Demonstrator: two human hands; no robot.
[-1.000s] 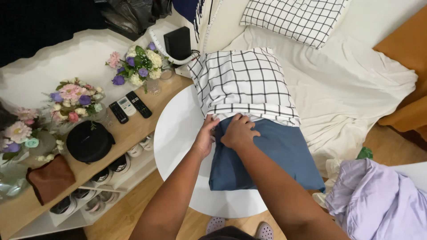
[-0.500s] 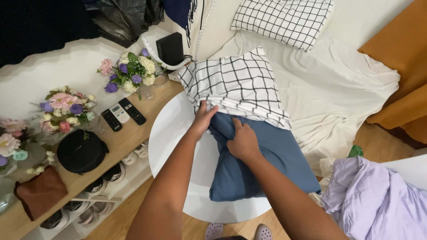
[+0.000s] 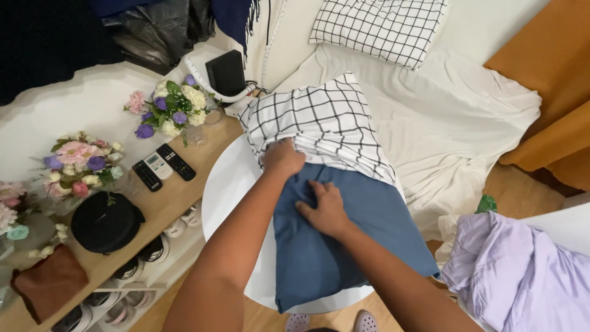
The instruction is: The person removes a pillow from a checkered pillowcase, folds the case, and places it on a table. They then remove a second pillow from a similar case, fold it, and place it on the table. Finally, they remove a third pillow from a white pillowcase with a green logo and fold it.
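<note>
A blue pillow (image 3: 344, 246) lies on a round white table (image 3: 230, 184), its far end inside a white pillowcase with a black grid pattern (image 3: 319, 120). My left hand (image 3: 283, 158) is at the open edge of the pillowcase, fingers tucked under the cloth and gripping it. My right hand (image 3: 324, 209) lies flat on the blue pillow, fingers spread, pressing it down just below the pillowcase edge.
A wooden shelf (image 3: 166, 203) at left holds flower bouquets (image 3: 172, 114), three remote controls (image 3: 163, 166), a black hat (image 3: 104, 222) and shoes below. A second checked pillow (image 3: 381, 27) and white sheet (image 3: 455, 123) lie behind. Lilac cloth (image 3: 522, 276) is at right.
My left hand moved up to the pillowcase opening and took its edge. The pillowcase now covers a little more of the blue pillow, and my right hand has spread flat on it.
</note>
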